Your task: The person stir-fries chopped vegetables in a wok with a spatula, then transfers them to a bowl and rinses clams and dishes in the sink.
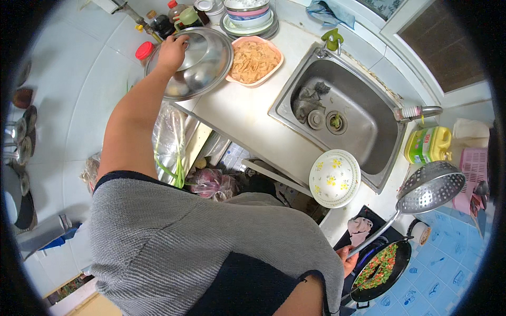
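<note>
My left hand (172,52) grips the top of a round metal lid (205,75) at the upper left, held beside a pink-rimmed bowl (257,85) of tan sliced food. At the lower right my right hand (348,258) is closed on the handle of a perforated metal strainer ladle (431,185), its bowl raised above the counter's right part. Close to that hand a black wok (403,262) with chopped green and red vegetables rests over a gas burner with a blue flame. A floral white bowl (334,178) stands upside down near the sink's corner.
A steel sink (367,98) holds a dark wet cloth and a drain strainer. Stacked bowls (249,17) and sauce bottles (160,23) stand along the back. A yellow jug (429,145) and a pink basket (472,170) are at the right. Bagged scallions (170,138) lie below the counter edge.
</note>
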The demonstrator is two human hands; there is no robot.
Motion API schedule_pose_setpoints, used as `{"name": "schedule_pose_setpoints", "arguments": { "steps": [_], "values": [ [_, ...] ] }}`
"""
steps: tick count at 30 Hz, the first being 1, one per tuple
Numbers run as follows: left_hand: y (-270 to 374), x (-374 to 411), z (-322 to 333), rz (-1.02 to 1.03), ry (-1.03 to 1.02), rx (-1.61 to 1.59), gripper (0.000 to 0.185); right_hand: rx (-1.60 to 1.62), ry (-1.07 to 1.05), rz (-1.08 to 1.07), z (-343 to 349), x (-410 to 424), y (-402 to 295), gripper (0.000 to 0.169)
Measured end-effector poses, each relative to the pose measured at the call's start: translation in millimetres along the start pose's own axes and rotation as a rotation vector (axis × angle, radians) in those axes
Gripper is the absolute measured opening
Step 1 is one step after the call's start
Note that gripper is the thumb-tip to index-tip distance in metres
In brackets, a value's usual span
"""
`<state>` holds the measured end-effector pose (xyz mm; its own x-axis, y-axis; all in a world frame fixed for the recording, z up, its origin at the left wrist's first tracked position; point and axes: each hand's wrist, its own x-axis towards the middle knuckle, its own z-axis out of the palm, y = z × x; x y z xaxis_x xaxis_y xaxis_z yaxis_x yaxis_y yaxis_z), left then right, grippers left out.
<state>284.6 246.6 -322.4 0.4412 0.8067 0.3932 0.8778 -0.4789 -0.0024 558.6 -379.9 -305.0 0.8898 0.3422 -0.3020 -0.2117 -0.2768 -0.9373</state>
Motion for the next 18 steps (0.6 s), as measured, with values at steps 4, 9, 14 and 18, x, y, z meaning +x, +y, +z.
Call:
{"name": "schedule_pose_setpoints", "arguments": {
  "steps": [4, 9, 14, 18],
  "values": [
    [12, 19, 19, -0.069, 0.058, 0.034, 0.024, 0.006, 0.013, -0.014, 3, 6, -6, 0.024],
    [24, 21, 17, -0.138, 0.141, 0.031, 0.021, 0.052, 0.036, -0.016, 8, 21, -8, 0.025],
    [26, 7, -6, -0.204, 0.156, -0.072, 0.018, 0.127, -0.020, 0.027, 1, 44, 4, 0.035],
    [13, -2, -26, -0.328, 0.229, -0.236, 0.022, -0.057, -0.017, -0.078, -7, 77, 26, 0.021]
  ]
}}
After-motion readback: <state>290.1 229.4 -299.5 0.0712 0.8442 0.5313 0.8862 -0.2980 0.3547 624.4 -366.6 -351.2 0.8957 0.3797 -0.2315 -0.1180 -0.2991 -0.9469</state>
